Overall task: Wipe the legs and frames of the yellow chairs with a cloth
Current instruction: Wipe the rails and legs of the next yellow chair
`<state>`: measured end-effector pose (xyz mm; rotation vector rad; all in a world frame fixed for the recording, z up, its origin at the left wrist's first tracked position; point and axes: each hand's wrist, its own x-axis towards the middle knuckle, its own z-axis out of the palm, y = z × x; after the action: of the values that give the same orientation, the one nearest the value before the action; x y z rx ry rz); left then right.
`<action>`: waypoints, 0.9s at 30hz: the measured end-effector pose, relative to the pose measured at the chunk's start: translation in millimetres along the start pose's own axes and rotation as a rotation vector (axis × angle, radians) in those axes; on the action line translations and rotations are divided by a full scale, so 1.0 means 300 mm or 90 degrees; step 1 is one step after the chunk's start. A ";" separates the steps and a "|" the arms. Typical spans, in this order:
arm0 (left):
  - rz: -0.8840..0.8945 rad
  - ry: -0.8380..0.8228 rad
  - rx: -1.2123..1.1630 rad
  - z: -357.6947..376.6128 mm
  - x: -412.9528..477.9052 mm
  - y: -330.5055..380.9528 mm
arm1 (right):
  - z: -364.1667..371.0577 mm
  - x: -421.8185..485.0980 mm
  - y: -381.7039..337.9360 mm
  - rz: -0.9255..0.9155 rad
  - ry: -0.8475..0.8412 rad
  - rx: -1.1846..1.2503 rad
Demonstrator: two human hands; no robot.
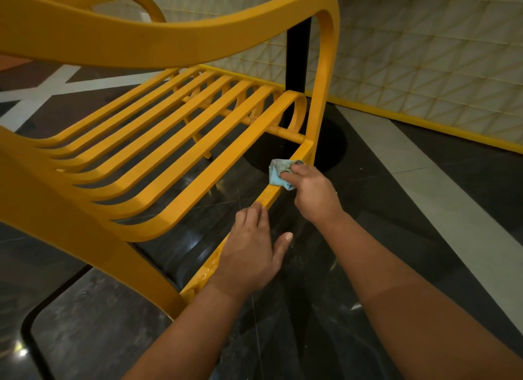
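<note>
A yellow slatted chair point(158, 159) fills the left and middle of the head view, with a wide armrest arching over the seat. My right hand point(312, 194) grips a crumpled light blue cloth point(278, 171) and holds it against the lower side rail of the frame, near the front leg point(322, 96). My left hand point(252, 252) lies flat on the same rail a little closer to me, fingers straight and thumb spread out to the right.
The floor point(368, 210) is glossy dark stone with pale stripes. A black post point(298, 54) with a round base stands just behind the chair. A cream patterned wall point(424, 54) with a yellow skirting runs along the right. A second yellow chair's arm point(127, 0) shows at top left.
</note>
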<state>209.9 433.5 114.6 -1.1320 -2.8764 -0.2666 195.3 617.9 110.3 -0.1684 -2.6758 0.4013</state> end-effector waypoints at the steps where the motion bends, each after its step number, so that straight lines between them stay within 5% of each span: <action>1: 0.002 0.001 -0.003 -0.001 -0.001 -0.002 | -0.004 0.007 0.002 0.011 0.001 -0.004; 27: 0.014 0.006 -0.037 -0.017 0.005 -0.007 | -0.037 0.009 -0.082 -0.005 -0.075 -0.012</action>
<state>207.3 432.0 119.6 -1.1666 -2.8637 -0.3563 196.4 597.7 128.5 -0.1448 -2.7959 0.3943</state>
